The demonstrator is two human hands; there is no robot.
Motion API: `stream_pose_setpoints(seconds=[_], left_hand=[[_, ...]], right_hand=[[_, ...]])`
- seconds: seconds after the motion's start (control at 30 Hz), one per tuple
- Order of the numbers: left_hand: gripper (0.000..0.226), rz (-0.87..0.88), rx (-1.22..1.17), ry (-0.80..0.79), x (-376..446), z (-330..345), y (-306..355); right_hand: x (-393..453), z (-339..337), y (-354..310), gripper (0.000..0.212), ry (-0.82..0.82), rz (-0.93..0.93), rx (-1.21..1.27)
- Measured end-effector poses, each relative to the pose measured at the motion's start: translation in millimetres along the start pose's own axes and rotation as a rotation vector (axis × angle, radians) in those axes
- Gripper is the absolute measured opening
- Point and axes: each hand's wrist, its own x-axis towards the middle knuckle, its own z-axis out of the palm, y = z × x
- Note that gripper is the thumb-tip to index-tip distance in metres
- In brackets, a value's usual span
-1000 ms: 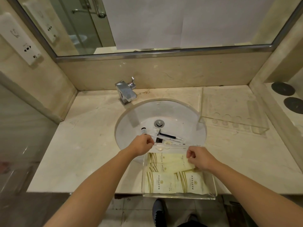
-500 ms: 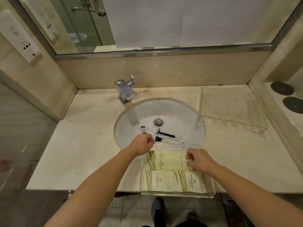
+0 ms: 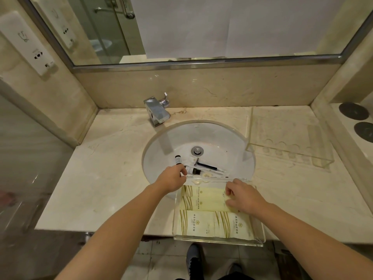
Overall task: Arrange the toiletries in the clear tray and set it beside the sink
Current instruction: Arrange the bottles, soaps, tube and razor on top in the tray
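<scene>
Head view: clear acrylic tray overhangs the marble bench edge before the white sink. Right hand fingers press cream sachets; left hand pinches the rim. Stiff, slippery; grip both side walls.

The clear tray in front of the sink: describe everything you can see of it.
The clear tray looks like thick see-through plastic, rectangular with low walls. It lies flat on the counter's front edge, its near side overhanging. Cream packets with gold stripes lie flat inside in rows. The right hand rests inside it; the left hand is at its far left corner.
</scene>
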Motion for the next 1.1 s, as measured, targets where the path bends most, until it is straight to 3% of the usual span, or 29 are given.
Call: stream_pose_setpoints(seconds=[0.23, 0.43, 0.7, 1.1], left_hand=[[0.018, -0.041, -0.013, 0.073, 12.1, -13.8, -5.1], [0.014, -0.103, -0.020, 0.105, 30.3, -29.8, -10.3], [0.015, -0.131, -0.029, 0.088, 64.4, -41.1, -14.3], [0.011, -0.207, -0.029, -0.001, 114.2, -13.5, -23.9]], right_hand=[[7.8, -10.5, -4.2, 0.013, 0.274, -0.077, -0.001], [31.8, -25.1, -7.2, 0.010, 0.398, -0.007, 0.072], [80.8, -33.0, 3.3, 0.008, 0.168, 0.204, 0.161], [136.6, -12.3, 18.2, 0.011, -0.063, 0.313, 0.120]])
